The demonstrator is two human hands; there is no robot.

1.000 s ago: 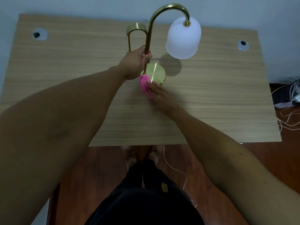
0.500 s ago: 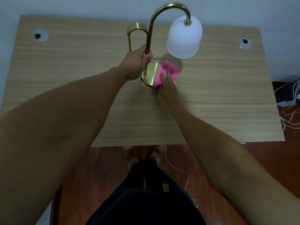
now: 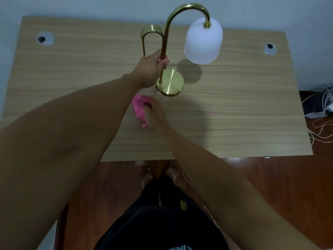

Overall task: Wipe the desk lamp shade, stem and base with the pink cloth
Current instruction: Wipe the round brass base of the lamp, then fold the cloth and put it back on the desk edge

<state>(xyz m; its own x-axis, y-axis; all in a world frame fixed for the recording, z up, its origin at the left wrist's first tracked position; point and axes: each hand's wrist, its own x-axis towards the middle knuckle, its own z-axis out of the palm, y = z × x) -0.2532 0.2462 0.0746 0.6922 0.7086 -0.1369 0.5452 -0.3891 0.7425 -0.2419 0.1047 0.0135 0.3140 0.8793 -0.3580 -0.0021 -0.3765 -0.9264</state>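
A desk lamp stands upright on the wooden desk point(image 3: 234, 114). It has a white bell-shaped shade point(image 3: 202, 41), a curved brass stem point(image 3: 166, 33) and a round brass base point(image 3: 171, 82). My left hand point(image 3: 150, 69) is wrapped around the lower stem. My right hand point(image 3: 155, 118) holds the bunched pink cloth point(image 3: 139, 108) on the desk top, just in front and to the left of the base, apart from it. The hand is blurred by motion.
A brass arch-shaped handle point(image 3: 150, 31) sticks out behind the stem. Cable grommets sit in the desk's back left point(image 3: 45, 38) and back right point(image 3: 269, 48) corners. White cables point(image 3: 322, 109) lie on the floor at the right. My bare feet point(image 3: 158, 174) stand by the desk's front edge.
My right hand swept the pink cloth from the right side of the base to the desk in front of and left of it. My left hand stayed on the stem.
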